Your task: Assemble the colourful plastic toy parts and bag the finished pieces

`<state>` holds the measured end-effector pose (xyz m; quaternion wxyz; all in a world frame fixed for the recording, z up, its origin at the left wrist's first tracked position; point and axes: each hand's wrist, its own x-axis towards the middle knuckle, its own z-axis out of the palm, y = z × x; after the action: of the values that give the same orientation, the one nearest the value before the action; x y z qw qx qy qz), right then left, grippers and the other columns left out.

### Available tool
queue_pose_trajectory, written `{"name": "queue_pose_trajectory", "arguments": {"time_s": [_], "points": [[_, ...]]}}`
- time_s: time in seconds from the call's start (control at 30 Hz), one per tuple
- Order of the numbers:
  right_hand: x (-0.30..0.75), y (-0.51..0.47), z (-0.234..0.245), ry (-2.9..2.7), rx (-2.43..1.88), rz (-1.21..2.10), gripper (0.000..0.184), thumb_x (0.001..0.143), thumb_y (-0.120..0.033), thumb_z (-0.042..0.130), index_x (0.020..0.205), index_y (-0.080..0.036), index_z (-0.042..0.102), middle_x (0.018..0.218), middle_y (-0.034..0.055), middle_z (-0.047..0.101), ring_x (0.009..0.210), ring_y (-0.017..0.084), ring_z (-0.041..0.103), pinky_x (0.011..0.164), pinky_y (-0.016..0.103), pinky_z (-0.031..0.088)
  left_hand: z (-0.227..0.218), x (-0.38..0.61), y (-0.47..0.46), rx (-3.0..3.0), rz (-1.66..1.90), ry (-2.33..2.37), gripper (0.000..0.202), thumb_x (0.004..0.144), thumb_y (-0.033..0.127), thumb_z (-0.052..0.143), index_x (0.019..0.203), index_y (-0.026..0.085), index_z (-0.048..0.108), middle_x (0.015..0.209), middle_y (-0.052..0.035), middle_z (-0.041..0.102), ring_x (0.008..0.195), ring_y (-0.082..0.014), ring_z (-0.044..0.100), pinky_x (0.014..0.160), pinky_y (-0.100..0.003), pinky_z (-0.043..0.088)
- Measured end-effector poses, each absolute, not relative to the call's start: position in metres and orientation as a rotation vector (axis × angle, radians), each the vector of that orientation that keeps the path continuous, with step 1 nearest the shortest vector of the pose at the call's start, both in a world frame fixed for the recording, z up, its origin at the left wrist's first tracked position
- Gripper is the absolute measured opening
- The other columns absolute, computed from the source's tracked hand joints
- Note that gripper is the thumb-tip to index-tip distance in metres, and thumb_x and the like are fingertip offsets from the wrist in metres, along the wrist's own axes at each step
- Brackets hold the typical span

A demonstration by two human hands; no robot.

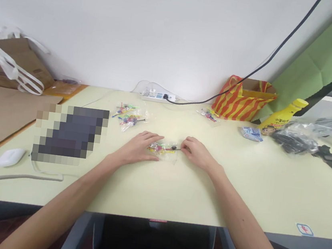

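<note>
A small clear plastic bag (165,152) with colourful plastic pieces inside lies on the table between my hands. My left hand (139,148) rests at its left end, with thumb and fingers spread apart around it. My right hand (195,151) is closed in a pinch at the other end. A thin black stick (178,149) runs from the bag to those fingertips. Whether the fingers also grip the bag's film is too small to tell. Farther back on the left lie similar bags (130,119) of colourful pieces, and another small bag (208,114) lies near the wall.
A power strip (157,96) with a black cable stands against the wall. At the right are a striped bag (241,101), a yellow bottle (283,116), a blue-white packet (251,134) and black pieces in plastic (297,142). A blurred dark device (70,135) and white case (10,157) lie left.
</note>
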<state>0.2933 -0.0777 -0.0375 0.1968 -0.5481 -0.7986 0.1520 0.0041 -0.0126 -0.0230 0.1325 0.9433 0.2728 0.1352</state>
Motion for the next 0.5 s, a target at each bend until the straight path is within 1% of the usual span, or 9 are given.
{"name": "queue_pose_trajectory", "arguments": {"time_s": [0.13, 0.27, 0.5], "points": [[0.304, -0.075, -0.040, -2.180, -1.614, 0.404, 0.019, 0.091, -0.005, 0.049, 0.086, -0.019, 0.060, 0.096, 0.0066, 0.063, 0.094, 0.020, 0.058, 0.082, 0.030, 0.042, -0.025, 0.002, -0.009, 2.721, 0.418, 0.832, 0.072, 0.087, 0.060, 0.069, 0.148, 0.029, 0.048, 0.138, -0.0082, 0.060, 0.126, -0.0289, 0.054, 0.109, -0.043, 0.044], [0.312, -0.074, -0.041, -2.167, -1.656, 0.393, 0.017, 0.089, -0.006, 0.052, 0.085, -0.020, 0.061, 0.096, 0.0067, 0.063, 0.096, 0.020, 0.058, 0.082, 0.030, 0.041, -0.025, 0.001, -0.008, 2.711, 0.447, 0.902, 0.067, 0.088, 0.060, 0.067, 0.144, 0.028, 0.051, 0.137, -0.0085, 0.061, 0.126, -0.0283, 0.054, 0.109, -0.043, 0.044], [0.310, -0.073, -0.041, -2.226, -1.558, 0.428, 0.019, 0.089, -0.005, 0.051, 0.087, -0.020, 0.063, 0.097, 0.0060, 0.063, 0.095, 0.019, 0.059, 0.084, 0.029, 0.042, -0.015, -0.002, -0.011, 2.733, 0.510, 0.914, 0.055, 0.094, 0.055, 0.061, 0.141, 0.027, 0.055, 0.128, -0.0088, 0.065, 0.117, -0.0261, 0.059, 0.102, -0.041, 0.048]]}}
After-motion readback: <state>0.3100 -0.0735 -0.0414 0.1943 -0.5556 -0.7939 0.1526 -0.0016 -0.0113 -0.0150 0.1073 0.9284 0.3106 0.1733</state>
